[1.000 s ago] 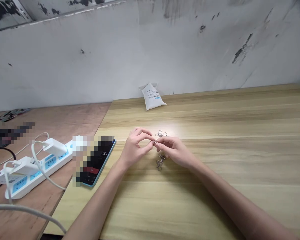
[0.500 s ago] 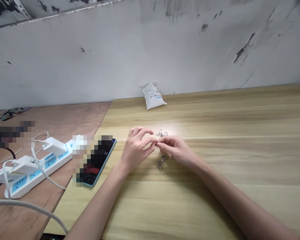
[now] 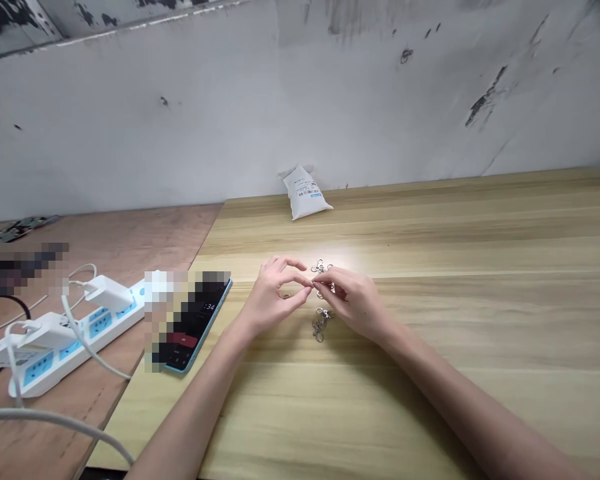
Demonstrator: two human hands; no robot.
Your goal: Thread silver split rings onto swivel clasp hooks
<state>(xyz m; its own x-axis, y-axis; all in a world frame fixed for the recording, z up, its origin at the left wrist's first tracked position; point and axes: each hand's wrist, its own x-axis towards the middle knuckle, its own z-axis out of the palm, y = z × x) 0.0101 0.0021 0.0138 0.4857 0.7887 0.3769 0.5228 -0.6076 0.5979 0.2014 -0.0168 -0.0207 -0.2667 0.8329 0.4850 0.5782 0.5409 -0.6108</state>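
Note:
My left hand [image 3: 277, 293] pinches with thumb and index finger, its other fingers lifted and curved. Against those fingertips, my right hand [image 3: 353, 297] pinches too; whatever lies between them is too small to make out. Just beyond the fingertips is a group of silver metal clasps with rings [image 3: 320, 266], partly hidden by my right hand. A second small group of silver clasps [image 3: 320, 327] rests on the wooden table below the hands. Under my left palm a bit of metal [image 3: 287, 296] peeks out.
A white labelled packet [image 3: 307, 195] lies at the table's back by the wall. Left of my left arm is a phone [image 3: 200, 327] with its screen lit. Further left, a white power strip [image 3: 87, 333] holds chargers and cables on a brown surface.
My right hand has turned, its fingers now bent down more steeply toward the left fingertips. More of the metal pieces below it shows. My left hand has barely moved.

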